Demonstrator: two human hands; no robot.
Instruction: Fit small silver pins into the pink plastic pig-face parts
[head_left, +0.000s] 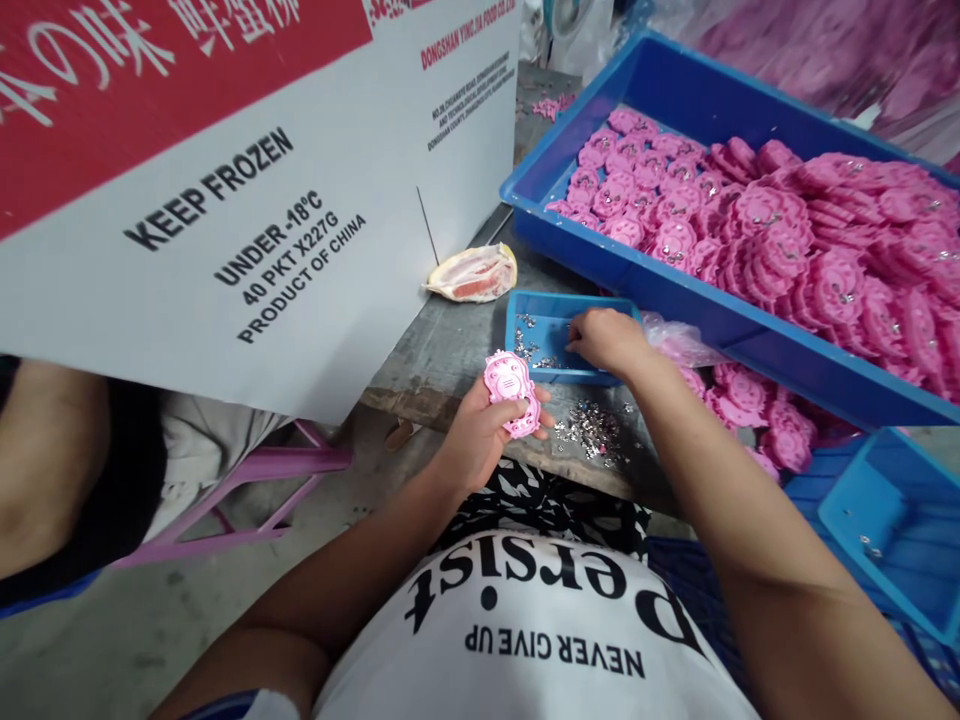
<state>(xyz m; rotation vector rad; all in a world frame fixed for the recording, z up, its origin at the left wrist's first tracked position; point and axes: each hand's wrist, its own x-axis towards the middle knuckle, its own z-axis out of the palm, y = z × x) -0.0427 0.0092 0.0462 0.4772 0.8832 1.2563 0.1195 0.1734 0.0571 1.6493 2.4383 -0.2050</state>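
Note:
My left hand (480,435) is closed around a pink plastic piece (512,392) with a pig-like face, holding it just above the table's front edge. My right hand (606,340) reaches into a small blue tray (529,340) of tiny metal parts, fingertips pinched down among them; whether it grips one is too small to tell. More tiny metal parts (592,430) lie scattered on the grey table beside the small tray.
A large blue bin (675,90) full of pink pieces fills the right. A white and red "KEEP FROZEN" carton (247,200) stands at the left. A fruit peel (474,273) lies by it. Loose pink pieces (780,430) and another blue tray (892,530) sit at lower right. A person's arm (45,450) shows far left.

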